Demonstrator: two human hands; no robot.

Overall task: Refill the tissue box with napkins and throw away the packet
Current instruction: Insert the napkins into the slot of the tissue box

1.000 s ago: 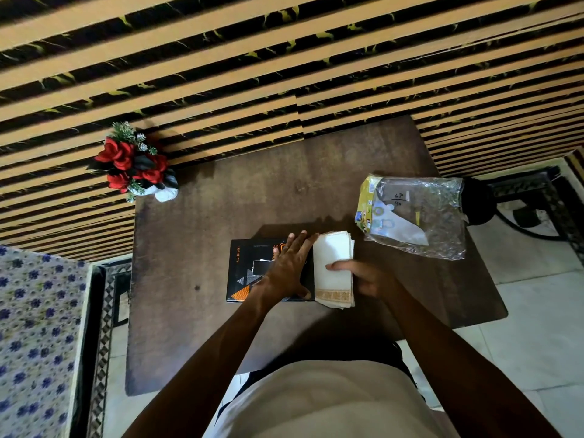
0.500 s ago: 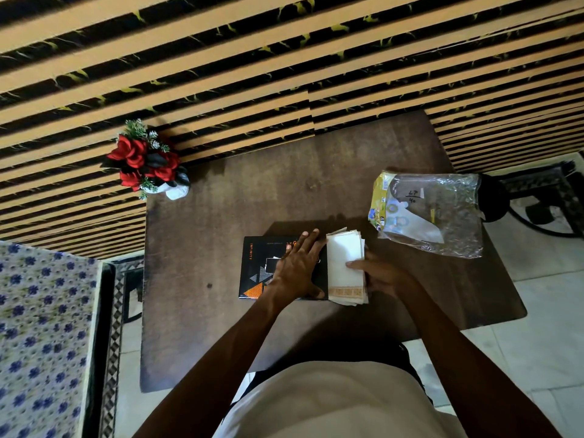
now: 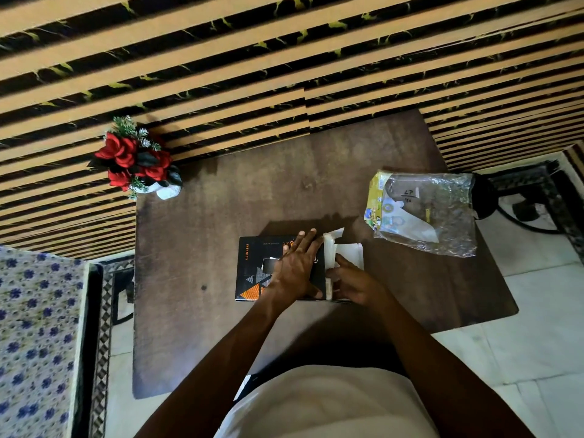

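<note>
A black tissue box (image 3: 252, 270) with orange and grey triangles lies flat on the brown table (image 3: 196, 327). My left hand (image 3: 297, 267) rests flat on the box's top, fingers spread, pressing it down. My right hand (image 3: 354, 284) grips the stack of white napkins (image 3: 347, 251) at the box's right end; part of the stack sits inside the opening and the rest sticks out. The clear plastic packet (image 3: 429, 213) with a yellow printed edge lies open on the table to the right, apart from both hands.
A white vase of red flowers (image 3: 136, 162) stands at the table's far left corner against the striped wall. A floral-covered bed (image 3: 31, 343) is at the left. A black object (image 3: 483, 197) sits off the table's right edge above tiled floor.
The napkin stack has gone further into the box's right end under my right hand. My left hand stayed on the box. The camera shifted slightly.
</note>
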